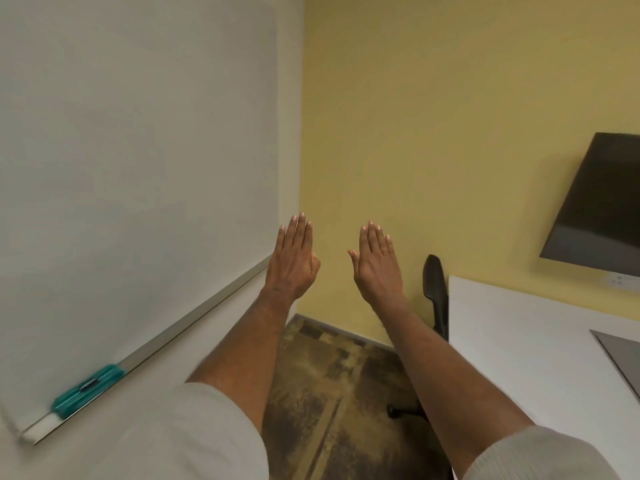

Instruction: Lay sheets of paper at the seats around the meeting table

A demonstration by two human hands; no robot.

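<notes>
My left hand (293,258) and my right hand (376,263) are stretched out in front of me, backs toward the camera, fingers straight and held together, palms facing the yellow wall. Neither hand holds anything. The white meeting table (526,344) lies at the right, its corner below and to the right of my right hand. No loose sheets of paper are visible in this view. A black chair (437,292) stands at the table's far left edge, against the wall.
A whiteboard (138,168) fills the left wall, with a teal eraser (88,384) on its tray. A dark screen (599,206) hangs on the yellow wall at right. A grey panel (623,358) is set in the tabletop. Patterned carpet (329,393) lies between whiteboard and table.
</notes>
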